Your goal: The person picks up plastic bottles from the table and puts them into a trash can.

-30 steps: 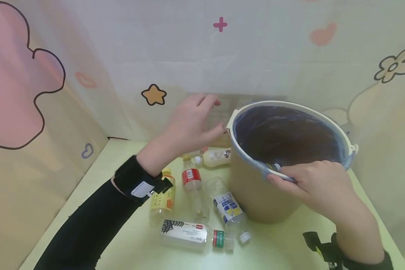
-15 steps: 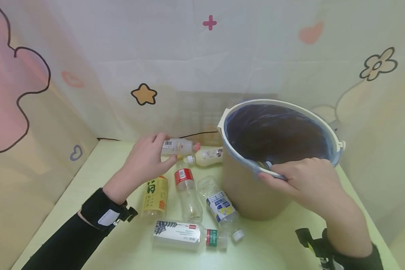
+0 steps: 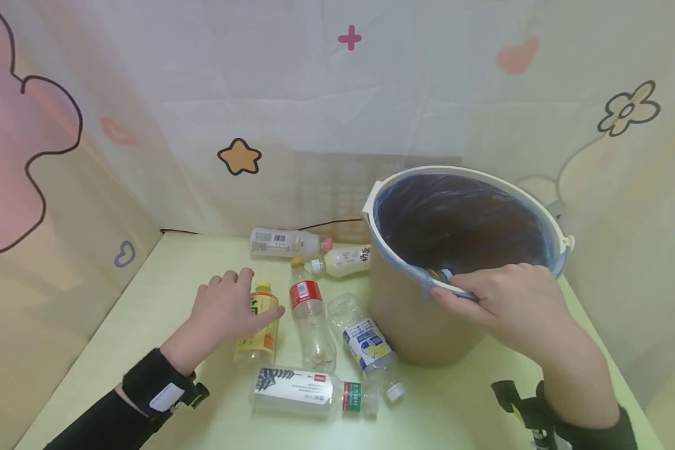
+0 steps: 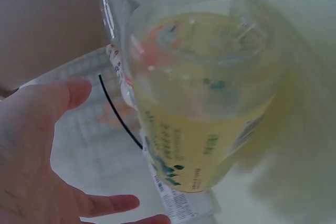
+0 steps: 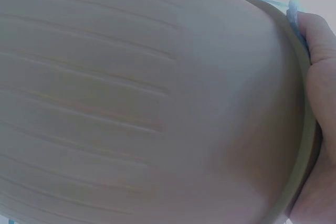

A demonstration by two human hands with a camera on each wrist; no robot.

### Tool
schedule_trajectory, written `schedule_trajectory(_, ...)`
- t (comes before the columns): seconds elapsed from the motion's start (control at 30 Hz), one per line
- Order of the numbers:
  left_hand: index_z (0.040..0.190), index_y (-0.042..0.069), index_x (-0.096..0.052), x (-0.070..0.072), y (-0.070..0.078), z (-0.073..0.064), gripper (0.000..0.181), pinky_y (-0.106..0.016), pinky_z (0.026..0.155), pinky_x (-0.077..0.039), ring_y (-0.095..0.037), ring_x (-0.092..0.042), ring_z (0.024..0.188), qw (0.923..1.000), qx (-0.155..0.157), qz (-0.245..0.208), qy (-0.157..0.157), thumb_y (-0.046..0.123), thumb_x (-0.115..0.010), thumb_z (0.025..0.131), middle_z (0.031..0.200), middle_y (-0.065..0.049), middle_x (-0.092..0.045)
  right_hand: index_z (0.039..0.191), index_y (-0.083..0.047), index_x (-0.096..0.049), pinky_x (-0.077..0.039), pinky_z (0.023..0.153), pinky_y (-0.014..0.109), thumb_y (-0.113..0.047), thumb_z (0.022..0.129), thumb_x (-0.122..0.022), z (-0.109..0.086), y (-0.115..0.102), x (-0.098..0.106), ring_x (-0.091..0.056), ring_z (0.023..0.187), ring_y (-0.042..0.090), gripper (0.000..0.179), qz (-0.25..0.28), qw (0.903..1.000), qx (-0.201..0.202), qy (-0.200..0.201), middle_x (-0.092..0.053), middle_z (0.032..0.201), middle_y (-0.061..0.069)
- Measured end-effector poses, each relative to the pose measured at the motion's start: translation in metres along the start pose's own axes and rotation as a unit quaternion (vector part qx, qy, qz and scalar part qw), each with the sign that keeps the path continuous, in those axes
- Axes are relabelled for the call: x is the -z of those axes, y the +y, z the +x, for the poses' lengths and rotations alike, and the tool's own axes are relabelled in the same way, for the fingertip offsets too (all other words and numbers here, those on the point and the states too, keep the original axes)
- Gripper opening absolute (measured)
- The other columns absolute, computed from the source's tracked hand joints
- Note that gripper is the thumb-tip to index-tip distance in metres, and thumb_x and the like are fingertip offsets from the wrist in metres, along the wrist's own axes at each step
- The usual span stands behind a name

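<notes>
My left hand (image 3: 225,310) hovers over the yellow-labelled bottle (image 3: 261,334), thumb and fingers spread apart. In the left wrist view that bottle (image 4: 205,140) lies beside the spread fingers, its clear base toward the camera. My right hand (image 3: 520,312) grips the near rim of a beige bucket (image 3: 427,325), fingers over the edge and thumb outside. A blue plastic liner (image 3: 455,194) covers the bucket's inside, and a bottle cap (image 3: 444,275) shows just within the rim. The right wrist view is filled by the bucket's ribbed outer wall (image 5: 131,103).
On the table (image 3: 146,325) lie a red-labelled bottle (image 3: 309,312), a blue-and-white-labelled bottle (image 3: 368,347), a white-labelled bottle (image 3: 298,390), a pink-capped bottle (image 3: 287,242) and a cream bottle (image 3: 345,261) against the bucket. A printed cloth (image 3: 292,81) hangs behind.
My left hand has moved from beside the bucket's rim leftward and toward me, past the pink-capped bottle to the yellow-labelled one. My right hand keeps its grip on the rim.
</notes>
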State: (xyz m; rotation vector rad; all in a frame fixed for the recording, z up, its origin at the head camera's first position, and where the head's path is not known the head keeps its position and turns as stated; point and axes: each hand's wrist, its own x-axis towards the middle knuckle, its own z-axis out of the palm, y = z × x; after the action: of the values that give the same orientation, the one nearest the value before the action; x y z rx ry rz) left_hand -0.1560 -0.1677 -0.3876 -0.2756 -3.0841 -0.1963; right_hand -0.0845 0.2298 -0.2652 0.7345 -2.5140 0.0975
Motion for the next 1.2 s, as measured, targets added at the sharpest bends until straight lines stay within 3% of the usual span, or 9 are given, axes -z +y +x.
schedule_trajectory(0.23, 0.114, -0.003, -0.052, -0.009, 0.0, -0.01, 0.1, -0.051, 0.066, -0.05, -0.032, -0.052, 0.078, 0.9985, 0.022, 0.011, -0.048, 0.085, -0.05, 0.065, 0.097, -0.019, -0.06, 0.05, -0.027, -0.03, -0.014, 0.038, 0.025, -0.048, 0.076, -0.068, -0.001, 0.0, -0.001, -0.02, 0.04, 0.004, 0.05, 0.004, 1.0, 0.0, 0.004, -0.019, 0.046, -0.017)
schedule_trajectory(0.37, 0.115, -0.003, -0.051, -0.018, 0.0, -0.011, 0.099, -0.048, 0.063, -0.049, -0.031, -0.051, 0.076, 0.9978, 0.033, 0.009, -0.056, 0.084, -0.051, 0.066, 0.096, -0.018, -0.06, 0.05, -0.026, -0.03, -0.014, 0.038, 0.025, -0.048, 0.075, -0.068, -0.002, 0.001, -0.002, -0.02, 0.04, 0.004, 0.051, 0.003, 1.0, 0.001, 0.007, -0.019, 0.046, -0.016)
schedule_trajectory(0.67, 0.1, -0.002, -0.053, -0.029, 0.003, -0.011, 0.092, -0.04, 0.053, -0.04, -0.028, -0.049, 0.064, 0.9942, 0.078, -0.002, -0.075, 0.084, -0.048, 0.068, 0.073, -0.012, -0.054, 0.051, -0.026, -0.031, -0.013, 0.038, 0.025, -0.047, 0.076, -0.068, -0.001, 0.002, -0.002, -0.02, 0.04, 0.003, 0.05, 0.006, 1.0, 0.004, 0.005, -0.019, 0.046, -0.016)
schedule_trajectory(0.93, 0.101, -0.004, -0.054, -0.032, 0.002, -0.011, 0.1, -0.042, 0.055, -0.041, -0.029, -0.049, 0.064, 0.9931, 0.08, 0.015, -0.084, 0.089, -0.042, 0.067, 0.073, -0.014, -0.054, 0.051, -0.026, -0.031, -0.014, 0.038, 0.025, -0.047, 0.076, -0.068, -0.001, 0.001, -0.001, -0.02, 0.04, 0.004, 0.05, 0.004, 1.0, 0.001, 0.002, -0.02, 0.046, -0.016)
schedule_trajectory(1.2, 0.103, -0.003, -0.054, -0.031, 0.003, -0.011, 0.085, -0.04, 0.055, -0.041, -0.028, -0.049, 0.063, 0.9927, 0.074, 0.005, -0.094, 0.077, -0.051, 0.074, 0.073, -0.012, -0.054, 0.051, -0.026, -0.03, -0.013, 0.038, 0.025, -0.047, 0.077, -0.068, -0.001, 0.0, 0.0, -0.019, 0.04, 0.004, 0.051, 0.005, 1.0, 0.001, 0.002, -0.018, 0.046, -0.016)
